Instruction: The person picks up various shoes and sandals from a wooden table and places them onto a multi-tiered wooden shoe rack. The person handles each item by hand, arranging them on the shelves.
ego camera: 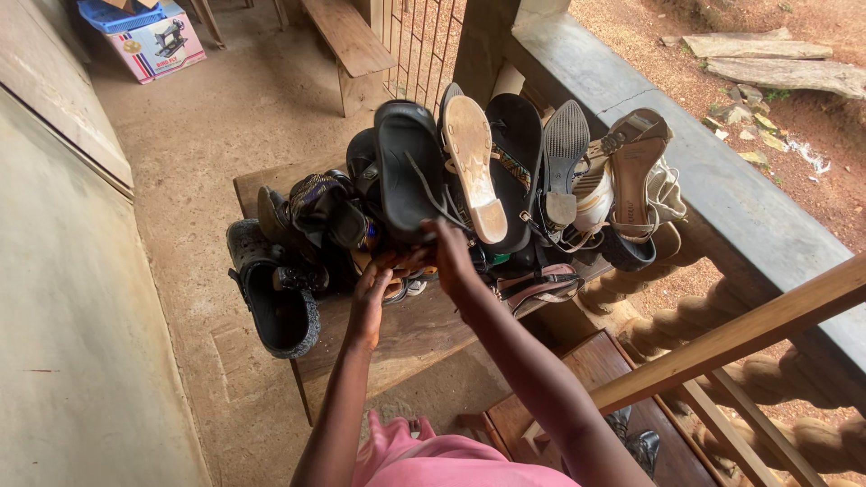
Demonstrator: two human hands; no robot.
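Both hands are dug into the shoe heap on the wooden bench (397, 347), left hand (372, 293) cupped underneath, right hand (448, 257) apparently pinching a black flip-flop (408, 167), which is probably best lifted slowly so nothing gets toppled.

Your way to the back of the bench (410, 338) is blocked by the heap of shoes (505, 180), which covers the far edge and the right corner. At the left edge the black clog (275, 293) hangs over and closes that side. Only the near edge is bare wood, where both your hands can pass. On the right, the wooden rail (740, 334) limits your elbow.
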